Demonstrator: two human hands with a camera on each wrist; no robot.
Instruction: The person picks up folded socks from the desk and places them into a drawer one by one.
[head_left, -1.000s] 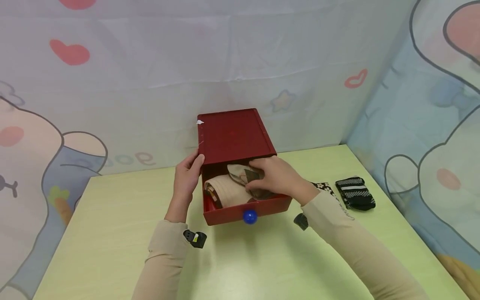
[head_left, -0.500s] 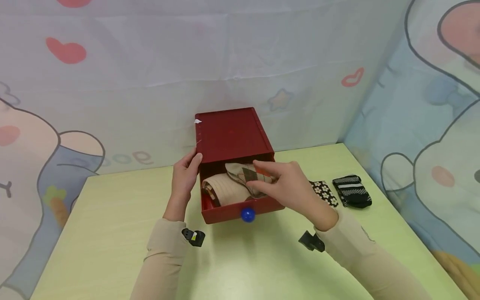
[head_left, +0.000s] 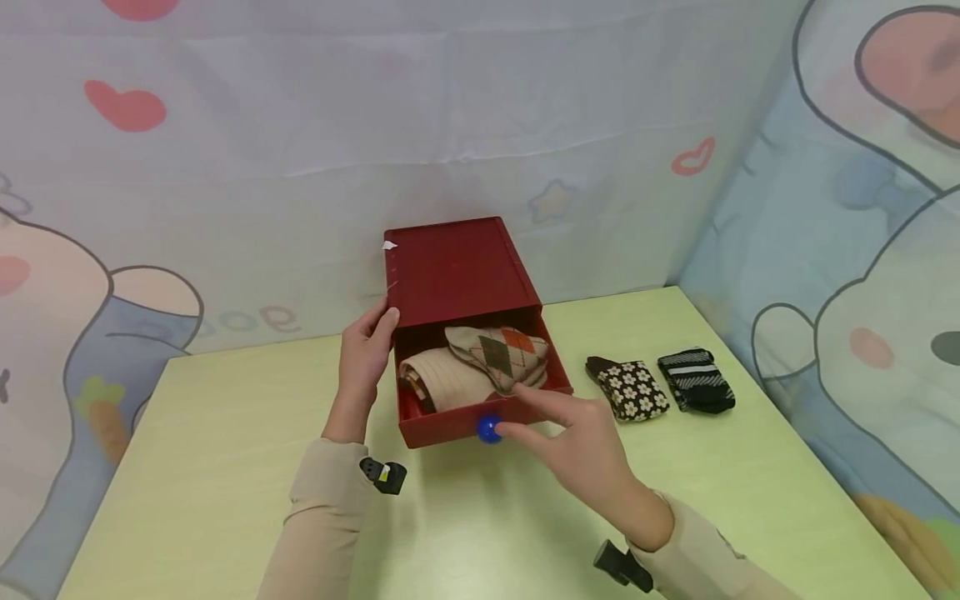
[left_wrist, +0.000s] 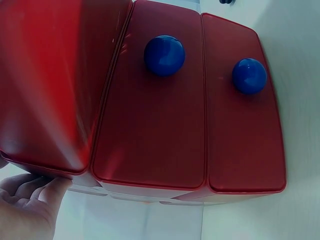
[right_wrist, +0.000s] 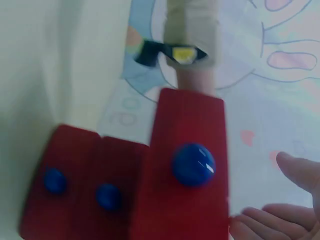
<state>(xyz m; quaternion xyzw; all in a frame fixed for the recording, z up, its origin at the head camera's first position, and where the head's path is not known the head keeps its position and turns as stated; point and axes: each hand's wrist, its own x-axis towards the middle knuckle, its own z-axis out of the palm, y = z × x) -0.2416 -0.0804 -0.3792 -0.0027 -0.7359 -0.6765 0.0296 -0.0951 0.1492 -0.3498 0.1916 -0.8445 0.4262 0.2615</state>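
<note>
The top drawer (head_left: 442, 435) of a red drawer cabinet (head_left: 461, 271) stands pulled out. Inside lie a rolled beige sock (head_left: 448, 379) and, on its right, a folded argyle sock (head_left: 498, 350). My left hand (head_left: 362, 362) rests against the cabinet's left side near the top front corner, thumb at the edge. In the left wrist view its fingers (left_wrist: 32, 192) touch the side wall. My right hand (head_left: 588, 450) is in front of the drawer, thumb and index finger apart, close to the blue knob (head_left: 489, 429); contact cannot be told from the head view. It holds nothing.
Right of the cabinet, on the pale green table (head_left: 247, 467), lie a folded flower-patterned sock (head_left: 637, 392) and a black-and-white striped sock (head_left: 697, 382). Two lower drawers with blue knobs (left_wrist: 249, 76) are shut. A printed cloth backdrop (head_left: 315, 125) rises behind.
My right hand has let go of the argyle sock, leaving it in the drawer, and moved toward me to the drawer's front. The left hand stays at the cabinet's side.
</note>
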